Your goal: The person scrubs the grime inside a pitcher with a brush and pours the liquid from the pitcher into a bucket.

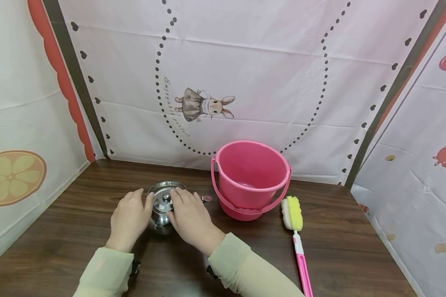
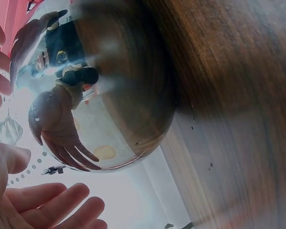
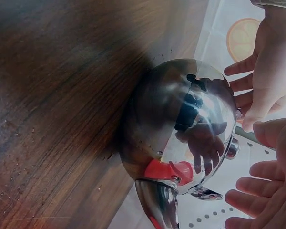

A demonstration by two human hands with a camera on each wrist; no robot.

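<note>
At lower left of centre in the frame, the left hand [image 1: 129, 218] flanks the kettle [image 1: 162, 226], fingers extended, thumb apart; contact is hard to tell. The lidded kettle stands upright on the bench [image 1: 342, 247]. The right hand [image 1: 193, 220], fingers likewise outstretched, is alongside. The bucket [image 1: 245, 198] stands right of centre; the brush [image 1: 296, 231] lies lower right.

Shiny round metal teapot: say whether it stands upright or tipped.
Upright: the teapot stands on the brown wood-grain tabletop, its knobbed metal lid facing up.
</note>
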